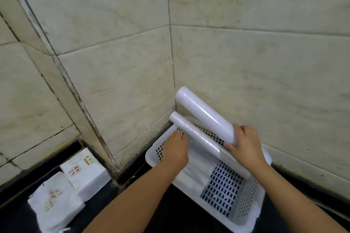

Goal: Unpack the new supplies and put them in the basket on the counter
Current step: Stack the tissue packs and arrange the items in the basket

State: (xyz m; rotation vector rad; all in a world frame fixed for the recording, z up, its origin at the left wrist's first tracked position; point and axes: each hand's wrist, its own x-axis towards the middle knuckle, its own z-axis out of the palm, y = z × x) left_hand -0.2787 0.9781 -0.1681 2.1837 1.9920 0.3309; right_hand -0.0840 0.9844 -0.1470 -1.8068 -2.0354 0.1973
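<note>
two rolls (pixel 206 117): thicker in right hand (pixel 244 145), thinner perhaps beside left hand (pixel 175 149).

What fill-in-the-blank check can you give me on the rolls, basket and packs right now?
1. The right hand grips the ____ of the two rolls.
2. The white basket sits on the ____ counter.
3. The paper packs lie to the ____ of the basket.
4. The left hand is over the basket, beside the thinner roll.

Missing: thicker; black; left

Head cam, close, looking down.
</note>
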